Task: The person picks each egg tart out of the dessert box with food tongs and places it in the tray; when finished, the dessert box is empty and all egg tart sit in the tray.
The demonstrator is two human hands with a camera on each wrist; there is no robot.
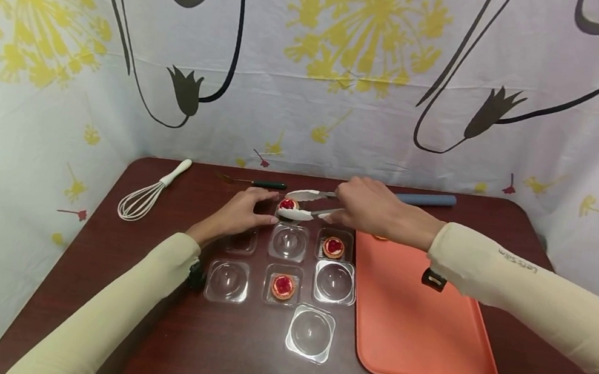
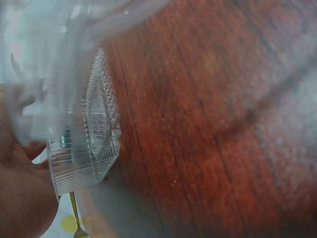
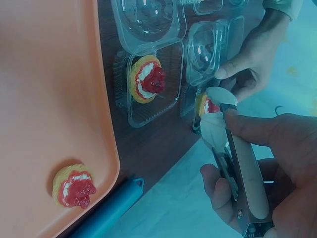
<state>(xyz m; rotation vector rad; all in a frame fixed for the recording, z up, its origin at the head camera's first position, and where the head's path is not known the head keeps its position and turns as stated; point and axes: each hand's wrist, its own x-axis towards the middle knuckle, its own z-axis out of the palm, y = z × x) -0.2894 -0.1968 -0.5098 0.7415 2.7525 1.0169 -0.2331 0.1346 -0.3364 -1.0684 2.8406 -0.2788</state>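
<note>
My right hand (image 1: 368, 206) grips a pair of metal tongs (image 3: 245, 168) with pale tips. The tips reach either side of a small red-topped tart (image 1: 288, 205) in a clear plastic container at the back of the group. In the right wrist view, part of that tart (image 3: 207, 105) hides behind the tips. My left hand (image 1: 239, 211) holds the same container at its left side, thumb towards me and fingers farther back. More tarts sit in two other open containers, the right one (image 3: 173, 99) and the front one (image 1: 297, 275).
An orange tray (image 1: 422, 328) stands at the right, with another tart (image 3: 74, 187) near its far edge. Domed clear lids (image 1: 311, 333) lie around the containers. A white whisk (image 1: 147, 196), a green-handled utensil (image 1: 269, 184) and a blue cylindrical object (image 1: 430, 199) lie farther back.
</note>
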